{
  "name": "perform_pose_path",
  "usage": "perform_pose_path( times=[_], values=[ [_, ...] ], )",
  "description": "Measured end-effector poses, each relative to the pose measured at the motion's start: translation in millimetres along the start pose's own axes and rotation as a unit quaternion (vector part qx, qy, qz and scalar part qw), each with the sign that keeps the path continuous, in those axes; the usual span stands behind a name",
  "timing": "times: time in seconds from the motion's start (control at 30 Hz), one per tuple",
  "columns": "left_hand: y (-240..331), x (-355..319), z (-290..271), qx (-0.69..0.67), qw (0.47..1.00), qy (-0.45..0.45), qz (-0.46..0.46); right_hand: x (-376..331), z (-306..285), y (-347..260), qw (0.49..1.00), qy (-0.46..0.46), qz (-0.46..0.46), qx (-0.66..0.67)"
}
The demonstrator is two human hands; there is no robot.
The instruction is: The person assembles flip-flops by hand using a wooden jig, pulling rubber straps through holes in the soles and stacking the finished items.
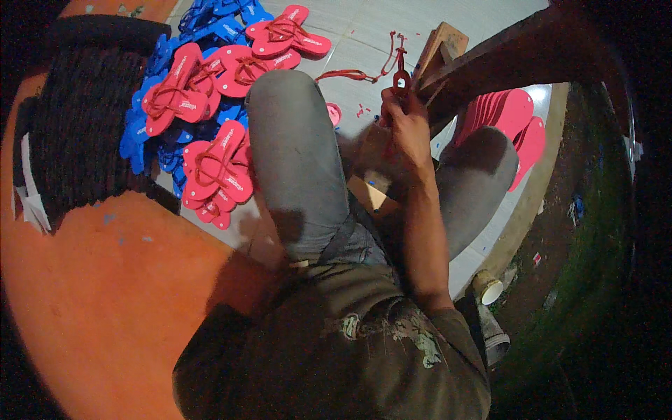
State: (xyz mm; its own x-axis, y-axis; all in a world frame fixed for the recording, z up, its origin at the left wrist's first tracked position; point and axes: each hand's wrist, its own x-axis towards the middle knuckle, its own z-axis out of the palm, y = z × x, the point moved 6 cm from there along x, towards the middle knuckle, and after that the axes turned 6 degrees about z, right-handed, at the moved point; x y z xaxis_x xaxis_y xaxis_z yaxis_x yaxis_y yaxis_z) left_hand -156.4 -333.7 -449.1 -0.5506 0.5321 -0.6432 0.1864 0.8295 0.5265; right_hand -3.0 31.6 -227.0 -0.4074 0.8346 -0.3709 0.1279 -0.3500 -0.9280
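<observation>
My right hand (406, 122) is raised beyond my knees, its fingers closed round a dark reddish tool with an oval loop (401, 81), whose exact kind I cannot make out. Just above the loop is a thin red strap (400, 43). Another red sandal strap (350, 74) lies on the pale tiles to the left. Of my left arm only a shadowed part shows beside my left thigh; the left hand is hidden. Pink flip-flops (276, 33) with red straps lie heaped at the left, over and among blue flip-flops (222, 31).
A wooden beam (504, 64) slants in from the upper right, next to a wooden block (448, 40). Pink soles (498, 112) stand in a row past my right knee. A dark stack (87, 119) stands far left. A pale cup (488, 288) lies at the right edge.
</observation>
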Motion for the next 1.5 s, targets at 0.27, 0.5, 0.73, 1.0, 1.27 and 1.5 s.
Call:
perform_pose_path(
  times=[0.27,0.5,0.73,1.0,1.27,1.5],
  values=[
    [-22.0,-7.8,-9.7,-0.001,1.000,0.002,-0.025,-5.2,-6.1,1.5,0.998,0.007,0.000,-0.054],
    [-68.3,-36.2,-7.2,0.014,0.997,-0.016,-0.071,3.7,-11.0,11.2,0.995,0.016,-0.073,-0.062],
    [-82.9,-31.8,-30.3,0.033,0.997,-0.010,-0.072,0.2,9.7,0.0,0.993,-0.009,-0.057,-0.107],
    [209.5,-67.5,-199.5,-0.191,0.854,0.399,0.273,-35.7,-2.4,-24.8,0.973,-0.077,-0.016,0.218],
    [460.8,-124.8,-81.4,-0.041,0.819,0.034,0.572,-95.9,-35.4,-68.5,0.978,0.062,-0.199,0.021],
    [463.3,-93.9,-71.8,-0.297,0.812,-0.149,0.480,-96.2,-68.8,-78.2,0.997,0.025,-0.022,0.064]
  ],
)
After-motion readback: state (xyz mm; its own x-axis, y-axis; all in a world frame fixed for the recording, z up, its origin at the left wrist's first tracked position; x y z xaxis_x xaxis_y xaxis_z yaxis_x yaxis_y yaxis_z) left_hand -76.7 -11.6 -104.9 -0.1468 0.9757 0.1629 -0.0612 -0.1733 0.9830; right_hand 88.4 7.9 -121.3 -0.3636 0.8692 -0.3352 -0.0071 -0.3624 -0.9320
